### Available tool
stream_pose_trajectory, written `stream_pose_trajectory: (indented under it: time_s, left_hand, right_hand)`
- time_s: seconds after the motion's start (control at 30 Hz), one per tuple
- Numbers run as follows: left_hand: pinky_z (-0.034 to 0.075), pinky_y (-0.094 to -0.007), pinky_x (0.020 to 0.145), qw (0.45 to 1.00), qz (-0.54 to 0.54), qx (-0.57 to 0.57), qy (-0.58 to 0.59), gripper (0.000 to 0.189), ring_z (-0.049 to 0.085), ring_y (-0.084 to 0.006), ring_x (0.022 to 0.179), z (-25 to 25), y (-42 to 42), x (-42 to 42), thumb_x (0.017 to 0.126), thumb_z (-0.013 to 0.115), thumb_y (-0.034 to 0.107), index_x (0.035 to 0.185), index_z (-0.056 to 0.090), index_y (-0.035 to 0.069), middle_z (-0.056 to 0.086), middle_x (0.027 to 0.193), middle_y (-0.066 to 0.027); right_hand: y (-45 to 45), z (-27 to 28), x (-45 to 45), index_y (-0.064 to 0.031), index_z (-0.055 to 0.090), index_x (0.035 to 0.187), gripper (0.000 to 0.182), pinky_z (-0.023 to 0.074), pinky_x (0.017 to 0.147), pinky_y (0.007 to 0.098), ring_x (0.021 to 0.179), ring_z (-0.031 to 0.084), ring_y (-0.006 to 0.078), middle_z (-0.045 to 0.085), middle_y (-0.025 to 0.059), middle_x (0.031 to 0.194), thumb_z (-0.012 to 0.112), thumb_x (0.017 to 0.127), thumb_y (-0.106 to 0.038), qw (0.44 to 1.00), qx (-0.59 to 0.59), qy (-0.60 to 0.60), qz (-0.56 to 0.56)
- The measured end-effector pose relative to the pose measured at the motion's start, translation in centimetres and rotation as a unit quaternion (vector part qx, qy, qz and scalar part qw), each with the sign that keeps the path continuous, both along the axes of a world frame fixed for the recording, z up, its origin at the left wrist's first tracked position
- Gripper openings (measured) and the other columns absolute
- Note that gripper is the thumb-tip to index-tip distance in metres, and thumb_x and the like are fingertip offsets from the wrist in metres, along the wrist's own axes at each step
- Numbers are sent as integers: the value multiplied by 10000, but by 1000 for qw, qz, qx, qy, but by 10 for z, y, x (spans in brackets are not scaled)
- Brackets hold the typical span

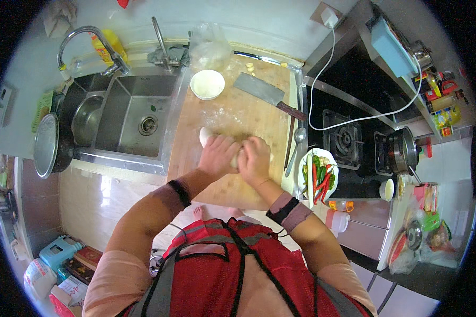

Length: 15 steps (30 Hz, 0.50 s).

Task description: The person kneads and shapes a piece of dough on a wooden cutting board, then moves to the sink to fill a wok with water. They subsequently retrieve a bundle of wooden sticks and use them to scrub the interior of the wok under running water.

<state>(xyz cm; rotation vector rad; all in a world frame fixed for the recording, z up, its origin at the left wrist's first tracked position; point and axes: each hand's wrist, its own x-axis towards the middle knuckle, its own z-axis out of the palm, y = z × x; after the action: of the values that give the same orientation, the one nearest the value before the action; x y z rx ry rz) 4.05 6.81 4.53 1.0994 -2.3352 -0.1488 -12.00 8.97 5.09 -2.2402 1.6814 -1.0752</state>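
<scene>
Both of my hands press on a lump of pale dough [204, 136] on a wooden cutting board [222, 193]. My left hand [221, 153] lies over its left part, and a rounded end of dough shows past the fingers. Close beside it, my right hand [255, 157] is curled onto the dough's right part. Most of the dough is hidden under the hands. White flour [222, 115] is scattered on the board just beyond them. Farther back stands a white bowl [207, 84] with pale powder inside. A cleaver [260, 88] lies to its right, with its dark handle towards the stove.
A steel sink [141, 115] is on the left. Along the board's right edge lie a metal spoon [297, 146] and dark chopsticks [290, 142]. A white plate of red and green chili peppers [320, 176] sits near the gas stove [345, 138]. A white cable [357, 121] loops above the stove.
</scene>
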Motion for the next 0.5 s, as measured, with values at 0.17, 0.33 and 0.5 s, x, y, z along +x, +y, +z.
stream_pose_trajectory:
  time_s: [0.17, 0.33, 0.5]
  left_hand:
    - [375, -478, 937, 996, 38, 38, -78, 646, 510, -314, 1075, -11, 54, 60, 568, 769, 459, 1059, 569, 91, 550, 1101, -122]
    - [323, -509, 1055, 996, 73, 28, -52, 747, 461, -365, 1239, -29, 46, 67, 634, 696, 494, 1198, 534, 32, 533, 1241, -165]
    - [253, -495, 1145, 996, 35, -10, -87, 703, 404, -340, 1343, -49, 14, 71, 693, 652, 414, 1257, 511, 20, 492, 1352, -184]
  right_hand:
    - [28, -16, 44, -62, 621, 1029, 280, 389, 870, 494, 1012, 535, 338, 585, 129, 1078, 608, 779, -186, 991, -38, 66, 106]
    - [39, -11, 56, -79, 596, 954, 289, 389, 839, 475, 974, 524, 321, 552, 132, 1001, 638, 743, -273, 974, 38, 151, 167]
    - [-1, -19, 56, -76, 570, 879, 287, 391, 841, 487, 952, 521, 334, 538, 139, 948, 652, 712, -294, 969, 53, 132, 203]
